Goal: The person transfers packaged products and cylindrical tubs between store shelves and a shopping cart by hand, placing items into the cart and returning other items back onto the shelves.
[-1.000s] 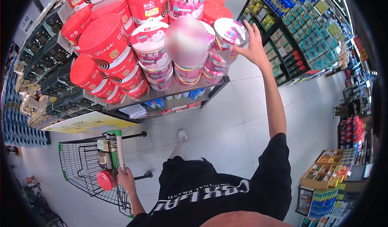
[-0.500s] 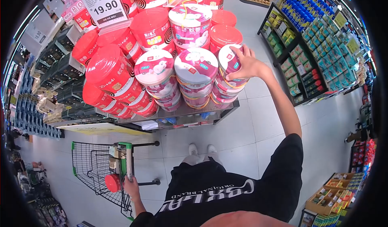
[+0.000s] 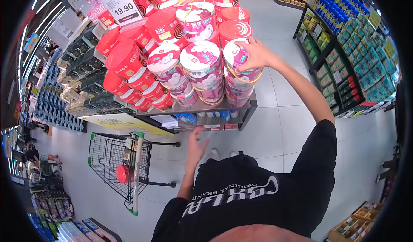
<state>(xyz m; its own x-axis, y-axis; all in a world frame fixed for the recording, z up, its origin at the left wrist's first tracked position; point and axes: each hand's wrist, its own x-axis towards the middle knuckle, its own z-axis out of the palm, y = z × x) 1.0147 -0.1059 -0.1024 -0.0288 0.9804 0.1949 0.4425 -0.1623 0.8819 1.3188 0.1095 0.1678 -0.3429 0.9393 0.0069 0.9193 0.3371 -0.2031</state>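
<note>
My right hand (image 3: 257, 56) is closed around the top of a pink-and-white mosquito coil tub (image 3: 233, 54), the upper one of the stack at the display's right front corner. Its fingers span the lid, and a yellow string handle hangs at the tub's side. Similar tubs (image 3: 201, 57) stand stacked right beside it. Red tubs (image 3: 126, 54) fill the left and back of the display. Slightly blurred, my left hand (image 3: 197, 148) is open in the air in front of the shelf, between the cart and my body, with nothing in it.
A wire shopping cart (image 3: 112, 156) with a pale handle stands at my left, holding a red tub (image 3: 124, 174) and some packages. The display shelf (image 3: 249, 108) has a front corner near me. A price sign (image 3: 124, 6) stands above the tubs. More shelving (image 3: 331, 61) rises at the right.
My left hand has let go of the cart handle and moved up and right, into the space before the shelf. My right hand stays on the same tub. The camera view has shifted.
</note>
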